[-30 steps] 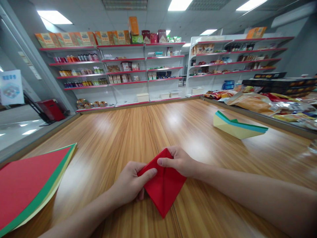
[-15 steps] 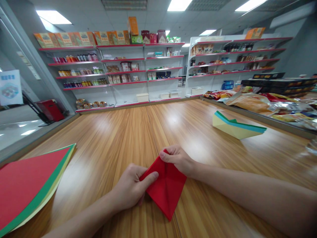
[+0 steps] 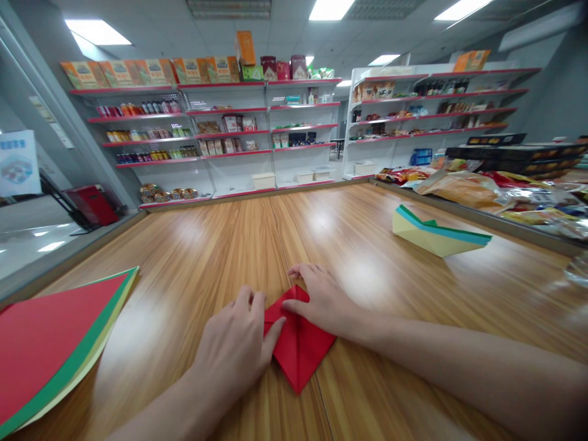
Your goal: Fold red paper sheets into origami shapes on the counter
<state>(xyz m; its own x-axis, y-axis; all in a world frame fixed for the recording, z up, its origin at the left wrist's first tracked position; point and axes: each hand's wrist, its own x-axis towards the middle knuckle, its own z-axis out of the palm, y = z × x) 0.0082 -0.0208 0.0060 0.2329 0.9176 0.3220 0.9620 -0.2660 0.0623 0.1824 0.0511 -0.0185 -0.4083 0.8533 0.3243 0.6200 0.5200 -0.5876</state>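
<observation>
A red folded paper (image 3: 304, 343), a diamond with a crease down its middle, lies on the wooden table in front of me. My left hand (image 3: 236, 337) rests at its left corner, fingers bent and thumb apart from them, the thumb tip on the paper. From the right, my right hand (image 3: 324, 300) reaches over the upper part with its thumb laid on the red surface. Its other fingers are spread past the top edge. Part of the paper's right side is hidden under this hand.
Red, green and pale yellow paper sheets (image 3: 55, 343) lie at the left. A folded paper boat (image 3: 436, 236) in yellow, blue and green stands at the right. Packaged snacks (image 3: 473, 190) line the right edge beyond the table rim. Stocked shelves (image 3: 225, 131) stand behind.
The red paper has gone from being held tilted between both hands to lying flatter on the table. Both hands have loosened their pinch, and the right fingers have spread.
</observation>
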